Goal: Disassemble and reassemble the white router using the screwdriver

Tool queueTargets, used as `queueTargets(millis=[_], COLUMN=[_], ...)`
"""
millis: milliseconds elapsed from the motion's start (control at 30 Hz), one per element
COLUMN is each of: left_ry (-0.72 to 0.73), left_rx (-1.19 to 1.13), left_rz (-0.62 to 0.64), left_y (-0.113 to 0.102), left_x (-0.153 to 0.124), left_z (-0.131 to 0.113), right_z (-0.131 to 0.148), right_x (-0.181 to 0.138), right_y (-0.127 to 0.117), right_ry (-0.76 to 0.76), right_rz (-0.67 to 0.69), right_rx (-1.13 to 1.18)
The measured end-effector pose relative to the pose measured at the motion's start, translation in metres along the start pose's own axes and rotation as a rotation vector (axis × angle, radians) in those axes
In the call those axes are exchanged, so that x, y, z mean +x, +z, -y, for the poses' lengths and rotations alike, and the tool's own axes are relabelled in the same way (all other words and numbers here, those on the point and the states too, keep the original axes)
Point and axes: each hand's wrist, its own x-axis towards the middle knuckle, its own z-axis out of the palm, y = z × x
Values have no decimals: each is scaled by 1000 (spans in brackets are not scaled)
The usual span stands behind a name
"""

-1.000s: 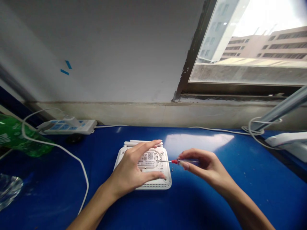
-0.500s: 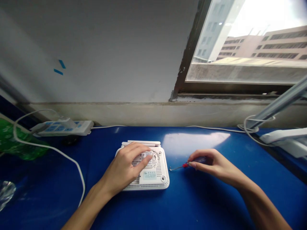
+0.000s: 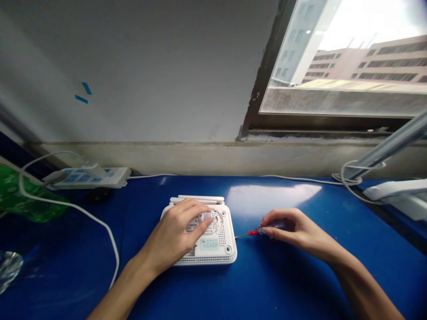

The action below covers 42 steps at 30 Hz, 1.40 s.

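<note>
A white router (image 3: 213,244) lies upside down on the blue table (image 3: 273,284), its label and vent holes facing up and its antennas folded along the far edge. My left hand (image 3: 176,235) rests flat on its underside, fingers stretched out over the label. My right hand (image 3: 293,231) pinches a small screwdriver (image 3: 253,232) with a red collar. The thin metal tip points left and touches the table just beside the router's right edge.
A white power strip (image 3: 90,176) with a plugged-in white cable (image 3: 100,226) lies at the back left. A green plastic bottle (image 3: 20,195) sits at the left edge. A white lamp base (image 3: 396,193) and coiled cable stand at the right. A wall and window ledge run behind.
The screwdriver tip has come off the router and dropped to the table at its right. My left hand has shifted so that the router's lower label shows.
</note>
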Motion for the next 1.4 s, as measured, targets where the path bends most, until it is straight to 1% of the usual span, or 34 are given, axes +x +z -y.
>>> queueTargets(millis=[200,300,400,467,633,800,1000,1100,1167,1300,1400], left_ry=[-8,-13,-12,-6,4,2,2,-1,-4,2,5], left_rx=[6,12,18,24,30,28,19,19,21,34,40], left_rz=[17,30,32,26,11,5,8,4,9,11,17], left_y=[2,3,3,3,4,4,4,4,4,4,4], left_x=[1,1,0,-1,1,1,0,0,0,0,-1], left_z=[-1,-1,1,2,4,4,4,4,4,4,4], right_z=[16,20,18,16,12,10,11,16,20,26,27], right_x=[-4,-6,-6,-5,-6,-4,-2,0,2,5,7], right_y=[15,20,22,20,11,9,10,15,21,35,42], right_ry=[-25,-25,-48,-63,-40,-18,-70,-138,-161,-143,-128], right_rz=[68,114,115,114,52,22,-76,-94,-136,-246,-263], right_rx=[13,-84,-190,-216,-173,-40,14,41,54,56,68])
